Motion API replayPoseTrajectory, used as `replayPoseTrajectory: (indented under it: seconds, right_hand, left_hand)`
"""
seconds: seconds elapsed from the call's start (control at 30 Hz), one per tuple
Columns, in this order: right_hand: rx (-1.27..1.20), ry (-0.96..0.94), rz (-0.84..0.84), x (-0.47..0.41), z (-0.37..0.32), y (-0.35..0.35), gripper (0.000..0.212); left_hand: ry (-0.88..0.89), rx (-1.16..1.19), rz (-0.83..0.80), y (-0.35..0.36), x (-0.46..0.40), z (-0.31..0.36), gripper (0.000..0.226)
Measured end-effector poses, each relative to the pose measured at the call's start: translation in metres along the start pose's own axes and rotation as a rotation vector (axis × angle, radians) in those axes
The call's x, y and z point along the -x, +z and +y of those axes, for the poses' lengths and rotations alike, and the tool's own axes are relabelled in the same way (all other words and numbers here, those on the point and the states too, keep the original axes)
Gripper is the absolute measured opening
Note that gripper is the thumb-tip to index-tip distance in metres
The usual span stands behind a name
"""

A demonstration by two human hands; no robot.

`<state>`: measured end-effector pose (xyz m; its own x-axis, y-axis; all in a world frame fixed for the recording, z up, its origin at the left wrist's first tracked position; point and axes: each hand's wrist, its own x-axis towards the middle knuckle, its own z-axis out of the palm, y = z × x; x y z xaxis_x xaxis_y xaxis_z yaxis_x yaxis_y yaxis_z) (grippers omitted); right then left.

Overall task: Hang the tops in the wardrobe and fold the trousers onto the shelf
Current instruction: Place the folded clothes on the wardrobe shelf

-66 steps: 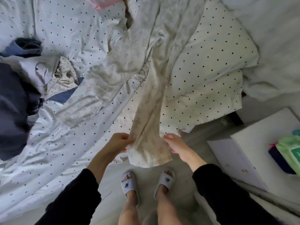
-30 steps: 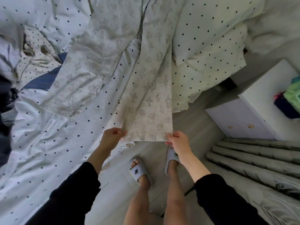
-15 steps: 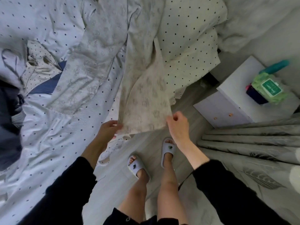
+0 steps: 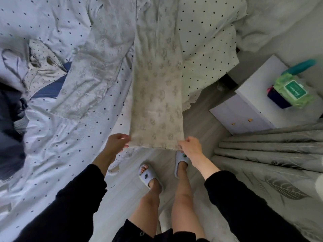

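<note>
- Since half a second ago, both hands have drawn the hem of the trouser leg (image 4: 156, 102) taut and level; it hung skewed and slack then, and now the bottom edge runs straight between the two grips.
- Left hand (image 4: 116, 143) pinches the left corner of the hem, fingers curled onto the cloth, thumb side hidden behind the fabric edge.
- Right hand (image 4: 189, 145) pinches the right corner of the hem, fingers closed over the edge, knuckles up.
- Held span hangs just off the near edge of the bed (image 4: 57, 154), above the floor and the person's slippered feet; the rest of the leg runs up across the bed towards the far edge.
- Second leg of the same trousers (image 4: 90, 74) lies spread to the left on the dotted sheet, wrinkled, not aligned with the held one.
- Fabric is pale cream with a faint repeated grey motif, thin and soft; judged limp and liable to crease.
- Judgement: flattening of one leg is done; the legs are not yet laid together, so folding is at an early stage and shelving is not begun.
- Other items: dotted pillow (image 4: 209, 46) by the right edge of the bed, dark garments (image 4: 10, 119) at the left edge, a white bedside cabinet (image 4: 258, 95) carrying a green packet (image 4: 293, 91).
</note>
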<state>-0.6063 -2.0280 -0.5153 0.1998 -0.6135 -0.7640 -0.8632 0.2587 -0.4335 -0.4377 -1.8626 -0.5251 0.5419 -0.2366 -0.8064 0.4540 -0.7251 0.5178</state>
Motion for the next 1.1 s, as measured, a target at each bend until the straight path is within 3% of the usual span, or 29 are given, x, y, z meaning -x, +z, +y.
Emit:
replayPoseTrajectory:
  seconds: [0.17, 0.3, 0.5, 0.63, 0.77, 0.9, 1.0, 1.1]
  right_hand:
    - [0.109, 0.094, -0.150, -0.019, 0.019, 0.015, 0.024]
    - [0.211, 0.038, -0.157, -0.022, 0.001, 0.025, 0.028]
    - [0.198, -0.084, -0.226, -0.026, -0.049, 0.059, 0.032]
    - [0.168, -0.107, -0.334, -0.029, -0.094, 0.097, 0.034]
    - [0.144, -0.075, -0.480, -0.031, -0.149, 0.142, 0.035]
    - [0.051, -0.062, -0.553, -0.025, -0.180, 0.174, 0.032]
    - [0.049, -0.054, -0.574, -0.020, -0.193, 0.202, 0.034]
    - [-0.003, 0.016, -0.503, -0.017, -0.196, 0.231, 0.031]
  left_hand:
    - [0.036, -0.111, 0.005, -0.004, -0.015, -0.015, 0.017]
    - [0.015, -0.161, -0.019, -0.021, -0.017, -0.023, 0.009]
    - [0.067, -0.171, 0.130, -0.068, -0.029, -0.021, 0.016]
    - [0.071, -0.054, 0.285, -0.103, -0.045, -0.011, 0.023]
    - [-0.037, 0.032, 0.449, -0.147, -0.077, -0.003, 0.036]
    - [-0.213, 0.287, 0.445, -0.177, -0.103, -0.002, 0.048]
    - [-0.326, 0.447, 0.394, -0.195, -0.118, -0.007, 0.017]
    - [-0.351, 0.584, 0.365, -0.211, -0.135, -0.007, 0.026]
